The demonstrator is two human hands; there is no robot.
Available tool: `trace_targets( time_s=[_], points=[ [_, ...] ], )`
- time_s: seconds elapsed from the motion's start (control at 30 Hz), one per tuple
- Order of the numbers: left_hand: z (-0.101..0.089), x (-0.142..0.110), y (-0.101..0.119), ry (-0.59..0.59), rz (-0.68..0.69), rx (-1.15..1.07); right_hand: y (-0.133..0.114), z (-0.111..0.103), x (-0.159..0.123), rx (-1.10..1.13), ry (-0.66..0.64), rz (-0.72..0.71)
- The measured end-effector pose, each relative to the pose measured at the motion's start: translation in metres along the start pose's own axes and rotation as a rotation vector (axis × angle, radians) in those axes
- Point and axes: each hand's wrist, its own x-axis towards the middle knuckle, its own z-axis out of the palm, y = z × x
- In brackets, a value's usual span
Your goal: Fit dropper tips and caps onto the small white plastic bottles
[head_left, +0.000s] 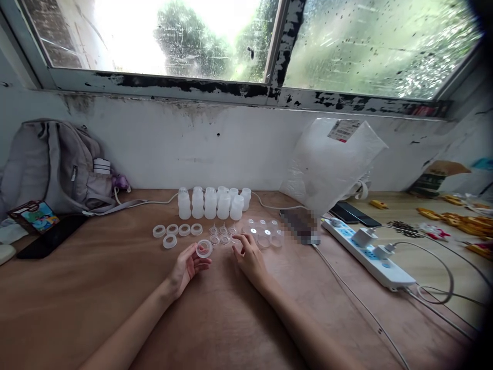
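My left hand (188, 267) holds a translucent screw ring (204, 248) upright between thumb and fingers, just above the table. My right hand (249, 257) hovers low at the near right end of the clear silicone bottle nipples (224, 231), fingers curved and apart; whether a fingertip touches a nipple is hard to see. Several more rings (172, 229) lie flat to the left of the nipples. Clear domed caps (264, 237) stand in rows to the right, partly behind my right hand. Behind all these, small frosted white baby bottles (210, 203) stand upright in a group.
A white power strip (370, 252) with plugs and cables lies at the right, near a blurred-out device (300, 225) and dark phones (352, 213). A clear plastic bag (331, 164) leans on the wall. A grey backpack (54, 159) and a black phone (52, 237) are at the left.
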Motion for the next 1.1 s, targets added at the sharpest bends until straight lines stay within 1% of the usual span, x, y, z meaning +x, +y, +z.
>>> trace_targets(
  time_s=[0.1, 0.23, 0.33, 0.4, 0.57, 0.7, 0.83, 1.0, 1.1],
  points=[
    [0.001, 0.0, -0.001, 0.033, -0.04, -0.031, -0.009, -0.001, -0.004, 0.142, 0.02, -0.063],
    [0.003, -0.001, -0.002, 0.007, -0.01, 0.016, -0.024, 0.001, -0.015, 0.309, 0.023, -0.234],
    [0.005, -0.003, -0.003, -0.016, 0.009, 0.076, -0.034, 0.002, -0.024, 0.355, -0.014, -0.334],
    [0.008, -0.004, -0.002, -0.016, 0.027, 0.112, -0.039, 0.003, -0.029, 0.377, -0.056, -0.364],
    [0.013, -0.007, -0.003, -0.006, 0.046, 0.192, -0.042, 0.005, -0.03, 0.393, -0.166, -0.339],
    [0.014, -0.007, -0.006, -0.002, 0.051, 0.253, -0.041, 0.004, -0.027, 0.377, -0.196, -0.315],
    [0.015, -0.007, -0.007, -0.012, 0.058, 0.314, -0.041, 0.004, -0.027, 0.352, -0.191, -0.243],
    [0.014, -0.006, -0.007, -0.014, 0.07, 0.383, -0.04, 0.008, -0.029, 0.345, -0.124, -0.096],
    [0.014, -0.006, -0.008, -0.01, 0.09, 0.431, -0.039, 0.008, -0.027, 0.332, -0.093, -0.08]
  ],
)
